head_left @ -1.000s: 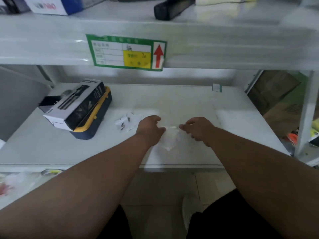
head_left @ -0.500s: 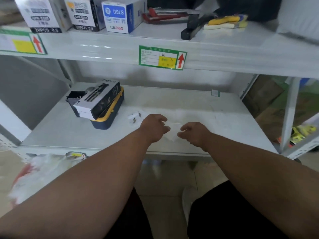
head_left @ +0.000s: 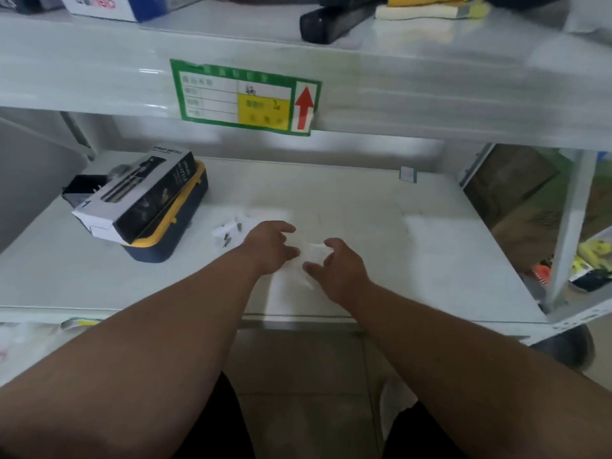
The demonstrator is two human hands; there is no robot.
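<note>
A small, clear, crinkly plastic bag [head_left: 313,256] lies on the white metal shelf [head_left: 430,260] between the left hand [head_left: 270,248] and the right hand [head_left: 339,268]. Their fingers curl at its ends, but I cannot tell if they grip it. I think it is not opened yet.

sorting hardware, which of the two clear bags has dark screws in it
The small bag left of the left hand, dark bits inside; the crumpled bag by the right hand shows none.

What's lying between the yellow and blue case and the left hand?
In the head view, a few small dark pieces on a white scrap lie between the case and the left hand.
</note>
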